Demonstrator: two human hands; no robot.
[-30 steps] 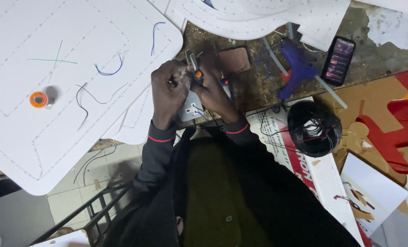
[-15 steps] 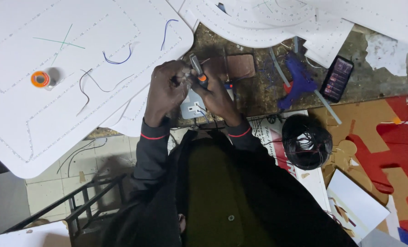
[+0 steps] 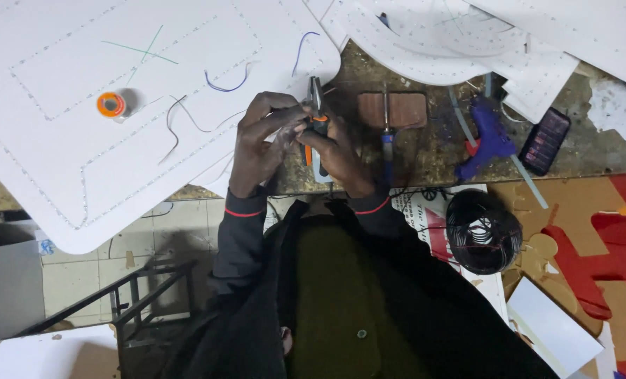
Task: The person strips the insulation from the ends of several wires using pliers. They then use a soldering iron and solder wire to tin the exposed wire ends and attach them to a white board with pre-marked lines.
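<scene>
My right hand [image 3: 339, 154] grips a pair of pliers with orange handles [image 3: 315, 116], jaws pointing away from me. My left hand [image 3: 260, 137] is closed right beside the pliers' jaws, pinching something small that I cannot make out. Both hands work over the edge of a worn workbench [image 3: 432, 151], just beside a big white board [image 3: 81, 119] dotted with rows of small holes. Loose bits of wire [image 3: 221, 81] lie on that board.
An orange solder spool [image 3: 111, 104] sits on the white board at left. A soldering iron [image 3: 387, 140], a purple glue gun [image 3: 489, 137] and a dark phone [image 3: 545, 141] lie on the bench. A black wire coil [image 3: 482, 231] rests at right near red cut-out shapes [image 3: 593, 260].
The view has shifted a little, so everything sits slightly lower and to the right in the picture. My hands stay together on the pliers.
</scene>
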